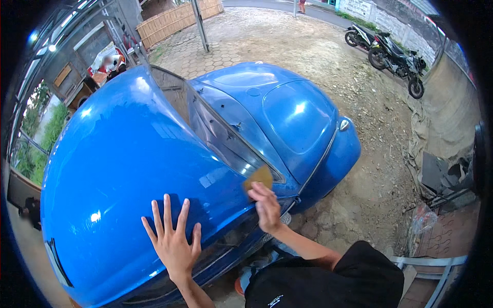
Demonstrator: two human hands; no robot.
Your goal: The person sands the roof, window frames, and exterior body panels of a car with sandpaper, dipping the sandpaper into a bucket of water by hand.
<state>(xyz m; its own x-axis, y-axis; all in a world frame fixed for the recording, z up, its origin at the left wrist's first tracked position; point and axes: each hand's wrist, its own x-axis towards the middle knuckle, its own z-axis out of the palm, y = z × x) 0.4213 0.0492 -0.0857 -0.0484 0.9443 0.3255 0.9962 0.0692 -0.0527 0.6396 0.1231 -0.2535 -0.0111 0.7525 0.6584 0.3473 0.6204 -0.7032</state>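
A glossy blue rounded car (pixel 154 149) fills the middle and left of the head view. My left hand (pixel 174 246) lies flat on its roof near the side edge, fingers spread and holding nothing. Between the fingers of my right hand (pixel 267 210) is a thin tan flat piece (pixel 258 178). It touches or hovers just over the front corner of the roof, by the windshield (pixel 215 126); contact cannot be made out. Whether the piece is a spreader or a folded sheet is unclear, as the fingers cover part of it and it is slightly blurred.
The car's front hood (pixel 300 115) extends ahead to the right. Several parked motorcycles (pixel 395 59) stand at the far right beside a draped tan tarp (pixel 447 97). A metal frame (pixel 431 262) sits at the lower right. Another person (pixel 110 64) is beyond the car at the far left.
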